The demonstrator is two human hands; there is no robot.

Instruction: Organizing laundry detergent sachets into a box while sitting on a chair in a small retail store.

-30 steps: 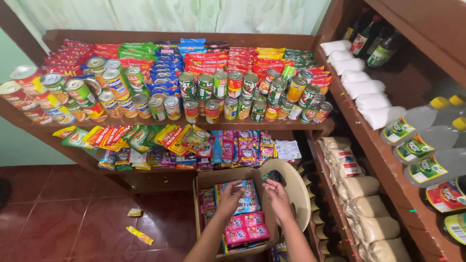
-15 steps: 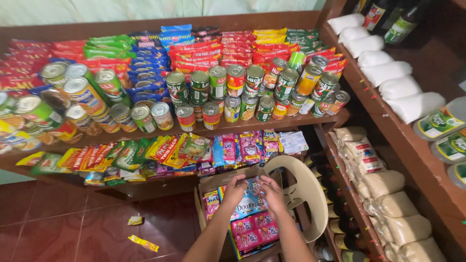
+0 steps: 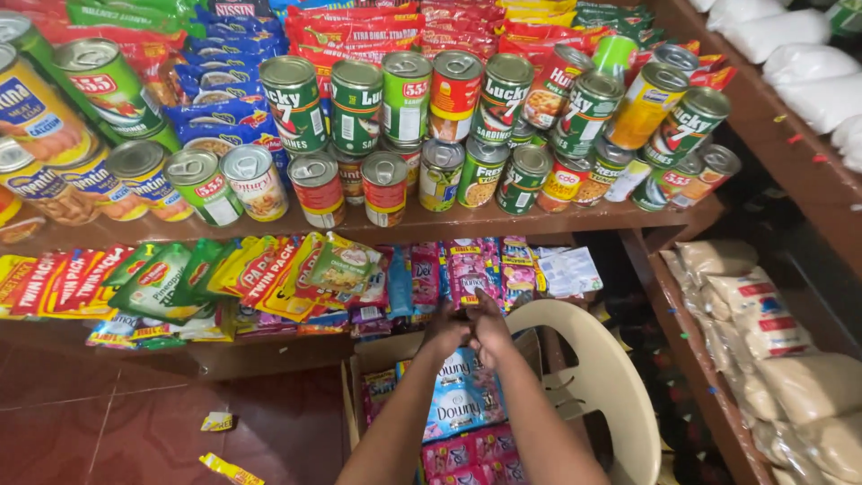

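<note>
A pink and purple strip of small plastic sachets [image 3: 469,280] is pinched by both hands just below the middle of the frame, under the wooden shelf edge [image 3: 539,218]. The left hand [image 3: 446,327] and right hand [image 3: 490,325] are pressed together, clenched on its lower end. Right below sits an open cardboard box [image 3: 353,395] of blue and pink sachets, a cream plastic chair [image 3: 620,395] beside it. Stacked tin cans [image 3: 404,135] are lined up above.
</note>
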